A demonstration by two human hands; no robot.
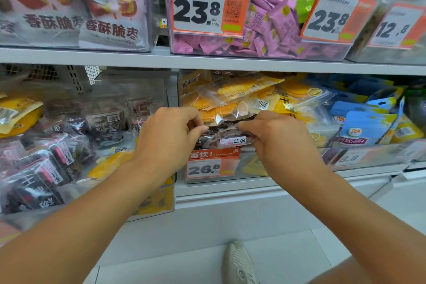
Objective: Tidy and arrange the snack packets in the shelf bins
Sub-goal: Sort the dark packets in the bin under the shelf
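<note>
Fingers of the left hand (171, 132) and right hand (280, 138) pinch opposite ends of a dark clear-plastic snack packet (227, 138) at the front of the middle transparent shelf bin (253, 169). Yellow packets (242, 94) behind lie jumbled; tidying appears incomplete.

I see a dark packet (227, 138) in clear wrap with a white label, lying flat at the front of the middle lower bin (253, 168), pinched at both ends. Behind it yellow packets (244, 92) are heaped loosely. The left bin (149, 211) holds jumbled dark packets (57, 168) with a few yellow ones.
</note>
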